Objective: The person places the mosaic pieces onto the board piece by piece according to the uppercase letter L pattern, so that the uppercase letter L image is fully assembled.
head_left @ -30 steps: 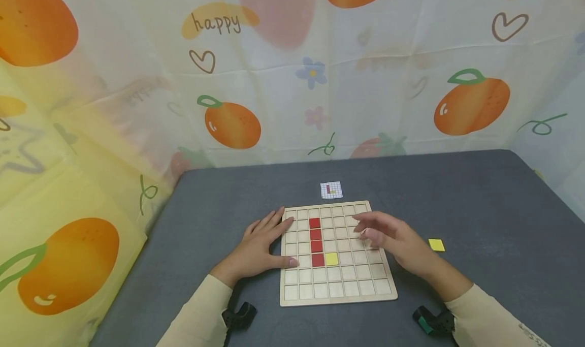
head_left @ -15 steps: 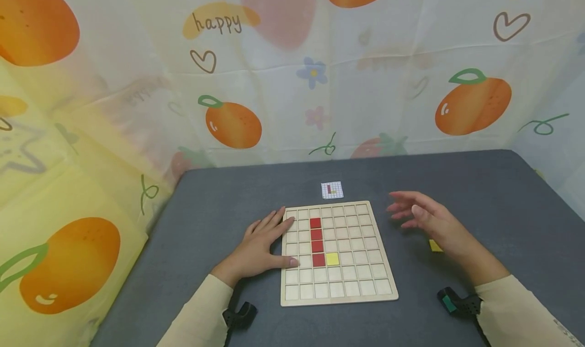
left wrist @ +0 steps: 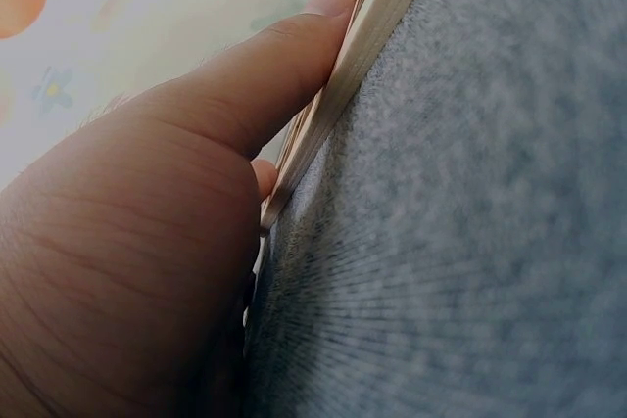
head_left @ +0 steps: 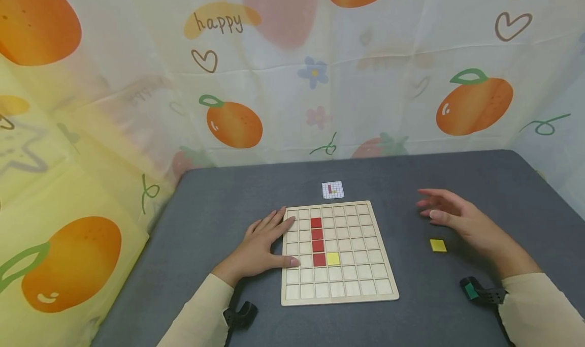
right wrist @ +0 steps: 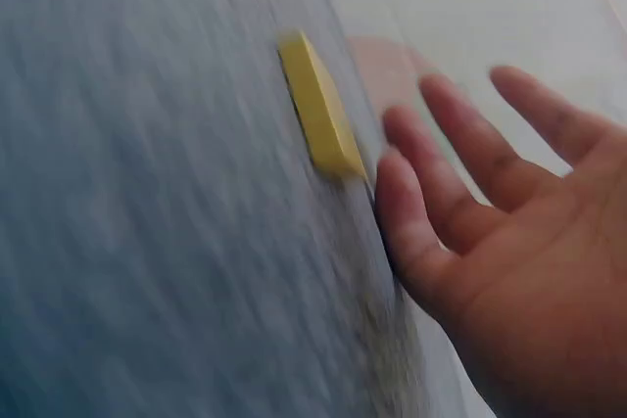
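Observation:
A wooden grid board (head_left: 343,289) lies on the dark table, with a column of red square tiles (head_left: 317,246) and one yellow tile (head_left: 333,258) beside the lowest red one. My left hand (head_left: 259,249) rests on the board's left edge, fingers spread; in the left wrist view its thumb (left wrist: 284,61) lies over the wooden rim. My right hand (head_left: 466,225) is held over the table right of the board, fingers loosely bent and holding nothing. A loose yellow tile (head_left: 437,245) lies on the table just below and left of it; the right wrist view shows this tile (right wrist: 321,110) close to the fingers.
A small card (head_left: 332,190) printed with a grid pattern in red and yellow lies behind the board. A fruit-patterned cloth (head_left: 274,83) hangs behind and to the left of the table (head_left: 219,194). Each wrist wears a black camera mount (head_left: 483,292).
My right hand has moved from above the board's right side out to the right, passing over the loose yellow tile, which shows fully again. My left hand and the board stay put.

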The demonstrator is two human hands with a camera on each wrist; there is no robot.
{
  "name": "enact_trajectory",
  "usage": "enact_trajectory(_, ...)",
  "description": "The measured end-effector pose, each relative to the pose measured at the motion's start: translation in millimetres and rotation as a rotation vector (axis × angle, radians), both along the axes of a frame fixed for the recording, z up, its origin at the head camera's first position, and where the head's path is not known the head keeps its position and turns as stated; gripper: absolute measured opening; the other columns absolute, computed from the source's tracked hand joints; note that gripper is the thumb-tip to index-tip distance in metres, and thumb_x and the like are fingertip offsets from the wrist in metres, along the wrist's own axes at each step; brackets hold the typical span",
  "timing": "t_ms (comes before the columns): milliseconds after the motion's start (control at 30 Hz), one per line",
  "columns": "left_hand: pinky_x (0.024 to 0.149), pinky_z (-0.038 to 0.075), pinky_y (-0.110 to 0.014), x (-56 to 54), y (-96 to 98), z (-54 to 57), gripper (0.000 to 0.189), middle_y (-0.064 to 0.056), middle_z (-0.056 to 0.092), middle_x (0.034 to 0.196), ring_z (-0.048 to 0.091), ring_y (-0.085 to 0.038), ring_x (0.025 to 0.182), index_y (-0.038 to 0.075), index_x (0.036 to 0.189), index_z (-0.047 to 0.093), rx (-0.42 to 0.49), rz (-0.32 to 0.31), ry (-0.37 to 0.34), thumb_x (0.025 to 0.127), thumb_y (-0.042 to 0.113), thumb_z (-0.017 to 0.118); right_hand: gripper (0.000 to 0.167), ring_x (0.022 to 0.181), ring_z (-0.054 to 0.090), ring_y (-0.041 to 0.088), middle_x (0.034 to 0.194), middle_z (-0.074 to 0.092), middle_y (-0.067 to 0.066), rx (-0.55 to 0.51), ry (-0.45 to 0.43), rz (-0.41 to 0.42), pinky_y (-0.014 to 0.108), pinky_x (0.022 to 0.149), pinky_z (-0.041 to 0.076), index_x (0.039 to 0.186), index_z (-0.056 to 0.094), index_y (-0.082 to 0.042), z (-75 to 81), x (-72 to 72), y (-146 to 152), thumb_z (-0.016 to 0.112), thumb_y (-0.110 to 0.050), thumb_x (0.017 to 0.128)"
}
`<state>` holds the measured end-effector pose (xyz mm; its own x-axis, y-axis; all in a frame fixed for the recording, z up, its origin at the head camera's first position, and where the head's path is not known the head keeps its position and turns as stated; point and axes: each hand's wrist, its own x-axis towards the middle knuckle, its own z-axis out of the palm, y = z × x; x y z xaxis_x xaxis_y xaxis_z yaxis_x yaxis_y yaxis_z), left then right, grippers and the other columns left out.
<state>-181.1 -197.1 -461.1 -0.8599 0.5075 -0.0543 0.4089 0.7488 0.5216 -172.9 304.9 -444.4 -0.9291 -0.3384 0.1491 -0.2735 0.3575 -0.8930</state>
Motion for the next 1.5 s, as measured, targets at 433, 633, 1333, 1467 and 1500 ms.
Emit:
enact_trajectory(433,0.125,0.003,-0.064,0.7,-0.1,1.6,0.108,0.001,0.011,0.181,0.004,-0.027,0.166,0.024,0.173,0.036,0.004,0.003,-0.011,0.087,0.072,0.081,0.063,0.111,0.062,0.015,0.136,0.061,0.017,0.189,-0.165,0.147,0.024,0.089,0.052,0.154,0.052,0.007,1.4,-0.3,26,0.081,-0.01,0.101)
enact_trajectory(633,0.125,0.003,-0.064,0.1,-0.2,0.5,0.108,0.0,0.011,0.181,0.004,-0.027,0.166,0.024,0.173,0.036,0.002,-0.002,-0.008,0.087,0.072,0.081,0.06,0.111,0.058,0.009,0.131,0.058,0.009,0.299,-0.156,0.171,0.025,0.09,0.052,0.147,0.06,0.003,2.3,-0.4,24,0.086,-0.014,0.097)
enact_trajectory(1333,0.125,0.003,-0.064,0.4,0.2,1.8,0.108,0.0,0.012,0.181,0.005,-0.028,0.166,0.024,0.173,0.037,0.006,-0.001,-0.008,0.087,0.072,0.081,0.016,0.087,0.061,0.015,0.099,0.067,0.001,0.311,-0.074,0.008,0.03,0.073,0.053,0.115,0.075,-0.009,6.5,0.5,0,0.081,-0.013,0.101)
enact_trajectory(1467,0.125,0.004,-0.065,-0.2,-0.3,1.2,0.108,0.0,0.012,0.181,0.005,-0.028,0.166,0.024,0.173,0.037,0.004,-0.002,-0.007,0.087,0.073,0.081,0.012,0.083,0.059,0.016,0.094,0.064,0.0,0.301,-0.018,-0.039,0.031,0.07,0.049,0.11,0.076,-0.012,6.5,1.4,-11,0.083,-0.016,0.1)
enact_trajectory(1500,0.125,0.004,-0.065,-0.2,-0.5,1.1,0.108,0.0,0.011,0.181,0.005,-0.028,0.166,0.024,0.173,0.037,0.003,-0.002,-0.008,0.087,0.073,0.081,0.011,0.082,0.058,0.017,0.093,0.064,0.0,0.291,-0.009,-0.039,0.031,0.069,0.049,0.109,0.076,-0.012,6.2,1.5,-14,0.083,-0.015,0.1)
